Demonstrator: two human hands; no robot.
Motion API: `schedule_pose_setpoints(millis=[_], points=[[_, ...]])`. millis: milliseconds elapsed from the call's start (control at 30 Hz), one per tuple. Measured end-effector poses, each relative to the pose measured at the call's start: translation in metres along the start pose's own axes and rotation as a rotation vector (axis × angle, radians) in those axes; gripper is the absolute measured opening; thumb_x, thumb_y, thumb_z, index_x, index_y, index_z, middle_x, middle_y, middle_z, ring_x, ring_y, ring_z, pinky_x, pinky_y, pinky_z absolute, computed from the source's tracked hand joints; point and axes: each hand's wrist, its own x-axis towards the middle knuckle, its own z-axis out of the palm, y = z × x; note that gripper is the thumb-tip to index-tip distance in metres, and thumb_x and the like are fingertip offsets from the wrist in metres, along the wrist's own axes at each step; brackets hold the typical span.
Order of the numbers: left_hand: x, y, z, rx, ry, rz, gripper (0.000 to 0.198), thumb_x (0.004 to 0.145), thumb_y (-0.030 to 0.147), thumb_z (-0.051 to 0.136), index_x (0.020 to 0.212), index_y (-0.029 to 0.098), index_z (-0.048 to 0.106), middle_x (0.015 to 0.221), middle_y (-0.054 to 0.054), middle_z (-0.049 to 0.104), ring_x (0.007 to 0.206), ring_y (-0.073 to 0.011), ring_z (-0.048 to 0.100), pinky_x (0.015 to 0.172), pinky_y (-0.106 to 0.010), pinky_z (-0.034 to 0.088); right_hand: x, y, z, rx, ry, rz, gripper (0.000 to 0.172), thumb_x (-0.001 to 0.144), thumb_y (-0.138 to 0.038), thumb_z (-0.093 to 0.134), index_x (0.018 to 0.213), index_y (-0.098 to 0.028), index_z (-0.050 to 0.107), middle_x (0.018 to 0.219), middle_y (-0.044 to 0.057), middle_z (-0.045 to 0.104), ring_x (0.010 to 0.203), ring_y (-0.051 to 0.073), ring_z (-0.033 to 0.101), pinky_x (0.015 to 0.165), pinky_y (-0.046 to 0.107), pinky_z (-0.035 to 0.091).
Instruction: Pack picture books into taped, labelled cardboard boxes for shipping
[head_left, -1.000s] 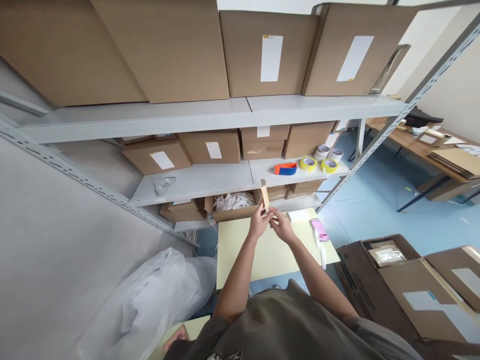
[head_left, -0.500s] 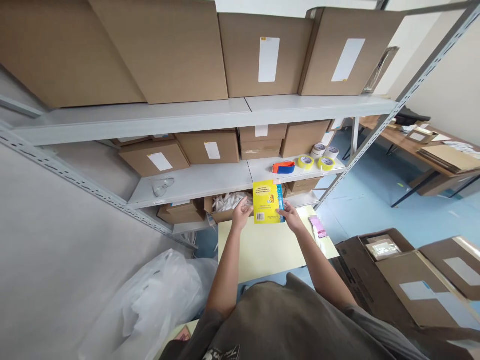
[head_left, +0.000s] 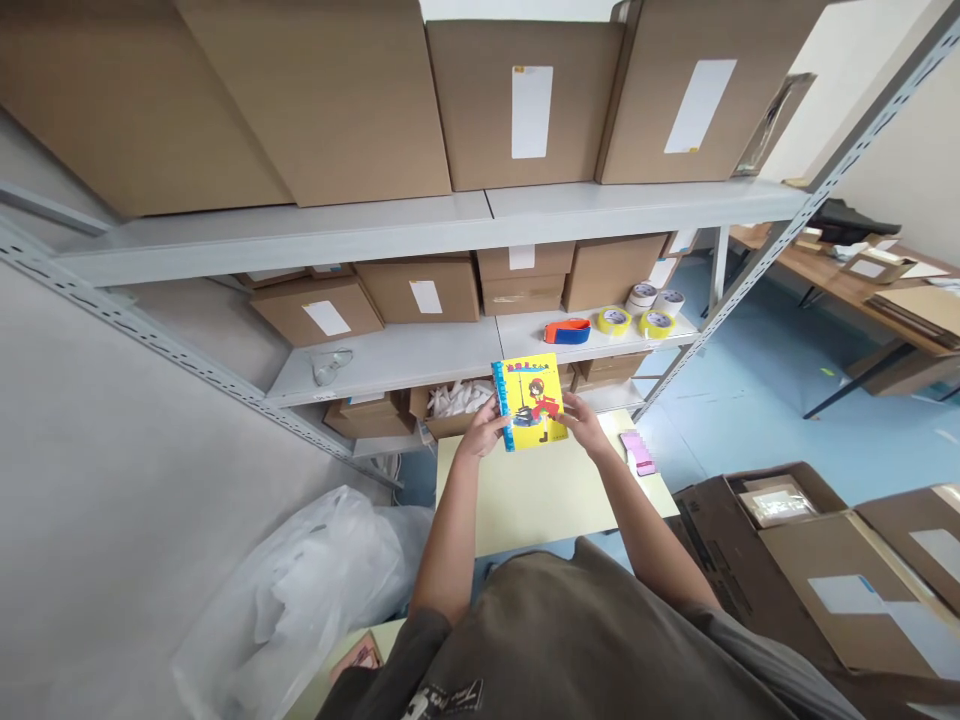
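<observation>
A thin yellow book (head_left: 531,402) with a blue spine strip is held up above the pale yellow table (head_left: 517,505). Its face toward me carries a cartoon figure in red and a line of coloured lettering. My left hand (head_left: 484,432) grips the book's lower left edge, thumb on the front. On the opposite side, my right hand (head_left: 583,422) is closed on the right edge. The fingers behind the book are hidden.
A grey shelf rack (head_left: 420,235) with cardboard boxes (head_left: 360,100) stands ahead. Tape rolls (head_left: 613,320) and an orange-blue strap (head_left: 568,332) lie on its middle shelf. Pink packets (head_left: 637,453) sit at the table's right. Cartons (head_left: 832,570) stand right, a plastic bag (head_left: 315,590) left.
The book has been turned over: its back with the barcode faced me before, and the illustrated front faces me now. Both hands still hold it, with the blue strip now at left.
</observation>
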Motion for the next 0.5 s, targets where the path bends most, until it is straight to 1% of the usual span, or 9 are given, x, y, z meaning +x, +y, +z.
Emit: schedule_pose_setpoints(millis=[33, 100, 167, 267, 333, 400, 500], points=[[0.001, -0.002, -0.001, -0.020, 0.003, -0.008, 0.100, 0.075, 0.038, 0.093, 0.164, 0.027, 0.050, 0.135, -0.012, 0.075, 0.120, -0.0297, 0.073, 0.100, -0.043, 0.061, 0.001, -0.001, -0.003, 0.066, -0.048, 0.041, 0.065, 0.074, -0.048, 0.090, 0.134, -0.029, 0.073, 0.139, 0.010, 0.076, 0.128, 0.039, 0.070, 0.097, 0.051, 0.063], [0.003, -0.008, 0.000, -0.024, 0.046, -0.025, 0.101, 0.074, 0.039, 0.094, 0.165, 0.029, 0.050, 0.136, -0.012, 0.074, 0.117, -0.0280, 0.073, 0.097, -0.040, 0.061, 0.001, -0.003, -0.006, 0.186, -0.125, 0.089, 0.058, 0.073, -0.045, 0.091, 0.125, -0.027, 0.074, 0.127, 0.009, 0.082, 0.115, 0.037, 0.076, 0.088, 0.046, 0.064], [0.005, -0.016, -0.001, 0.015, 0.123, -0.054, 0.100, 0.075, 0.041, 0.094, 0.164, 0.029, 0.050, 0.133, -0.011, 0.075, 0.114, -0.0263, 0.074, 0.092, -0.037, 0.062, 0.000, -0.003, -0.006, 0.249, -0.119, 0.104, 0.055, 0.071, -0.042, 0.092, 0.120, -0.028, 0.073, 0.121, 0.007, 0.083, 0.107, 0.035, 0.078, 0.082, 0.043, 0.063], [0.003, -0.031, -0.008, 0.094, 0.211, -0.081, 0.098, 0.077, 0.041, 0.093, 0.164, 0.027, 0.050, 0.127, -0.011, 0.076, 0.109, -0.0250, 0.073, 0.089, -0.036, 0.062, -0.002, 0.004, -0.003, 0.268, -0.085, 0.131, 0.053, 0.069, -0.042, 0.092, 0.116, -0.029, 0.072, 0.118, 0.007, 0.084, 0.105, 0.035, 0.078, 0.078, 0.042, 0.061], [-0.001, -0.044, -0.016, 0.119, 0.222, -0.080, 0.097, 0.076, 0.039, 0.093, 0.162, 0.025, 0.053, 0.123, -0.011, 0.076, 0.107, -0.0248, 0.073, 0.090, -0.037, 0.062, -0.002, 0.016, 0.000, 0.261, -0.072, 0.166, 0.055, 0.068, -0.043, 0.092, 0.117, -0.028, 0.071, 0.118, 0.007, 0.083, 0.106, 0.035, 0.077, 0.078, 0.042, 0.060], [-0.008, -0.059, -0.027, 0.127, 0.236, -0.083, 0.094, 0.074, 0.036, 0.093, 0.160, 0.024, 0.056, 0.120, -0.011, 0.076, 0.104, -0.0240, 0.073, 0.090, -0.037, 0.061, -0.001, 0.033, 0.006, 0.255, -0.063, 0.208, 0.056, 0.066, -0.043, 0.092, 0.116, -0.028, 0.072, 0.119, 0.007, 0.083, 0.107, 0.035, 0.077, 0.078, 0.041, 0.060], [-0.020, -0.088, -0.047, 0.146, 0.333, -0.111, 0.088, 0.072, 0.034, 0.092, 0.154, 0.023, 0.062, 0.116, -0.009, 0.074, 0.098, -0.0215, 0.071, 0.084, -0.034, 0.061, 0.001, 0.067, 0.018, 0.235, -0.053, 0.294, 0.055, 0.063, -0.043, 0.092, 0.112, -0.028, 0.072, 0.119, 0.007, 0.081, 0.108, 0.035, 0.076, 0.078, 0.042, 0.060]])
